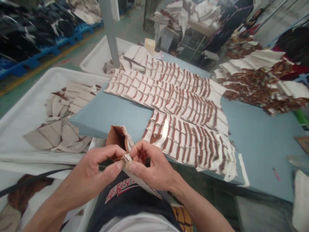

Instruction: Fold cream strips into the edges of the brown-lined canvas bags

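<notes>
My left hand (100,166) and my right hand (154,166) meet in front of my body, thumbs and fingers pinched on the edge of one sewn fabric piece (116,138), brown on one face and pale cream on the other. The brown part stands up folded beyond my fingers, and a cream flap hangs below my right hand. What lies directly under the fingertips is partly hidden. Just past my hands, overlapping cream pieces with brown edges (183,138) lie in rows. A white strip (165,129) rests across the nearest row.
The pieces lie on a blue table (94,120). White bins (14,106) with loose fabric stand at left, near a metal post (109,32). A brown-and-cream stack (256,80) sits at right. Beyond the table is a person in dark clothes (224,29).
</notes>
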A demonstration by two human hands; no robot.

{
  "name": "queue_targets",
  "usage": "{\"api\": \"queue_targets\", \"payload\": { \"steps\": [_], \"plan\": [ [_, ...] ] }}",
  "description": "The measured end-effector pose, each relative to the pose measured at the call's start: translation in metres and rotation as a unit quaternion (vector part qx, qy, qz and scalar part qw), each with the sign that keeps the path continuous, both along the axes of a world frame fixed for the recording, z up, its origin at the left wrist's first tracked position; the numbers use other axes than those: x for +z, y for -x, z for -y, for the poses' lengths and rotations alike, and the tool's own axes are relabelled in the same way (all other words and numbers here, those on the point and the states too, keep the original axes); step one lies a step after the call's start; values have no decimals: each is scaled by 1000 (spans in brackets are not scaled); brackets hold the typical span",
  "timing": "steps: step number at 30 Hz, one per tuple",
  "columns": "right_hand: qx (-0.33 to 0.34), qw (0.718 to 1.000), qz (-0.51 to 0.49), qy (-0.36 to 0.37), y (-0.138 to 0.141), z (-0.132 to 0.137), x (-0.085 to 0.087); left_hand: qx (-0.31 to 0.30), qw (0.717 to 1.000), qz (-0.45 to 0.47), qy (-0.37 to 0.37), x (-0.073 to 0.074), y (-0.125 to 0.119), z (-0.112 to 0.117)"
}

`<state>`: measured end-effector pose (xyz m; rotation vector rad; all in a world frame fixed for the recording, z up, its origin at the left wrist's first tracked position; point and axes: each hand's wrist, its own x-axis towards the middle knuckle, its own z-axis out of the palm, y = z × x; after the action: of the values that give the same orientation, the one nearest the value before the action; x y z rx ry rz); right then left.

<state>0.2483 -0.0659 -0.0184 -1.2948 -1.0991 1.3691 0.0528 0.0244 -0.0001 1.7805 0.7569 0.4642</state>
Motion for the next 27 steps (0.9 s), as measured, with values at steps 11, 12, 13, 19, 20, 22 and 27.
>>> {"api": "queue_targets", "payload": {
  "steps": [11,12,13,19,20,22,27],
  "plan": [
    [103,971,-192,97,-24,-10,-2,-22,999,36,27,6,-19,3],
    [104,971,-192,100,-24,-10,-3,-20,999,32,24,5,-19,3],
    [106,971,-191,102,-24,-11,-3,-20,999,27,19,4,-19,2],
    [109,974,-169,105,-22,-13,-4,14,1000,21,-14,2,-18,2],
    [100,976,-166,98,-21,-12,-3,16,999,26,-10,4,-19,2],
    [71,985,-141,68,-19,-10,0,17,999,39,6,8,-20,2],
    [7,992,110,-56,-16,-2,13,27,998,51,9,7,-17,3]
  ]
}}
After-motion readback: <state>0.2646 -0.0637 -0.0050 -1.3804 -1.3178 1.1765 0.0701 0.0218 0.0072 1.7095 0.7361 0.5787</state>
